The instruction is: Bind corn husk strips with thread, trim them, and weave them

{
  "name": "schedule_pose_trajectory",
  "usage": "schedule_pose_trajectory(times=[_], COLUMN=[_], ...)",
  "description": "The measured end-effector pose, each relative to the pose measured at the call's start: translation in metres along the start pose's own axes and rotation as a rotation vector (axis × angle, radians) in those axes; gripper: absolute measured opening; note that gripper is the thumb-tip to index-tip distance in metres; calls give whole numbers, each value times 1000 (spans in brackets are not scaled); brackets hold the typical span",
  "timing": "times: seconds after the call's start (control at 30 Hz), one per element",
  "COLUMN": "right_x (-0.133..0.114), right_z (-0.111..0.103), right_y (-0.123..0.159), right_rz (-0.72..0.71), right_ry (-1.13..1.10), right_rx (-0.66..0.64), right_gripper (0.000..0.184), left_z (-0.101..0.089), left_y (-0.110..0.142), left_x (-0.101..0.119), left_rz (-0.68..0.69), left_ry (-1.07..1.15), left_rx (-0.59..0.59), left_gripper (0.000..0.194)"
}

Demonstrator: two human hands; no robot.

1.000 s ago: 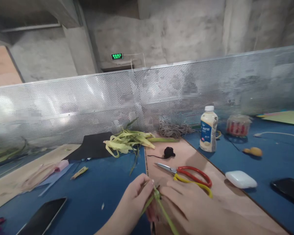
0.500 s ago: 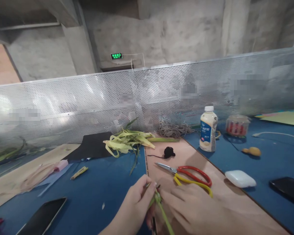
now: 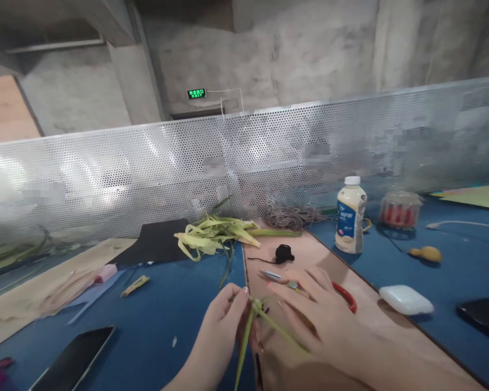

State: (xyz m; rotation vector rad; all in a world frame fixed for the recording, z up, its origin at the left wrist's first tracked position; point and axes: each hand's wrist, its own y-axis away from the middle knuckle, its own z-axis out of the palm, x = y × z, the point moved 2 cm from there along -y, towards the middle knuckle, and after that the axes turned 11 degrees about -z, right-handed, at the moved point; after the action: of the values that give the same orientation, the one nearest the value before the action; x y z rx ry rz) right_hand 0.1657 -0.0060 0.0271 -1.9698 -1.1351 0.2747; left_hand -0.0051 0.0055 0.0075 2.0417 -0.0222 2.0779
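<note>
My left hand (image 3: 226, 320) is closed in a pinch on a knotted bundle of green leaf strips (image 3: 258, 308). One strip hangs toward the front, and another runs right, toward my right hand. My right hand (image 3: 324, 309) is stretched out over the scissors (image 3: 346, 297), fingers apart. It covers most of their red and yellow handles; whether it touches them I cannot tell. The pointed blades show past the fingertips. A small ball of black yarn (image 3: 284, 254) lies just beyond the blades, its loose end trailing left.
Corn husks (image 3: 215, 233) are heaped at the back, beside grey cord (image 3: 293, 216). On the right are a bottle (image 3: 349, 220), a white case (image 3: 406, 300) and a dark phone (image 3: 483, 317). Another phone (image 3: 75, 355) lies front left. A perforated metal screen (image 3: 146, 174) closes off the back.
My right hand has left the knot and moved forward over the scissors, fingers spreading. The leaf strips have swung apart. My left hand keeps its pinch, shifted slightly left.
</note>
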Motion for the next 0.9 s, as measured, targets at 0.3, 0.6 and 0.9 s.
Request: schedule_pose_trajectory(times=[0.3,0.6,0.9], right_x=[-9,-13,-16], right_z=[4,10,-1], right_y=[-4,0,2], right_rz=[-25,140,192], right_ry=[-66,-279,-202], right_rx=[-107,-205,-282], right_gripper=[21,27,18], left_z=[3,5,4], left_y=[0,4,24], left_x=[-5,-4,7], left_rz=[31,81,236], left_ry=[-38,-67,-585], left_rx=[-76,-135,-14], left_gripper=[24,19,13])
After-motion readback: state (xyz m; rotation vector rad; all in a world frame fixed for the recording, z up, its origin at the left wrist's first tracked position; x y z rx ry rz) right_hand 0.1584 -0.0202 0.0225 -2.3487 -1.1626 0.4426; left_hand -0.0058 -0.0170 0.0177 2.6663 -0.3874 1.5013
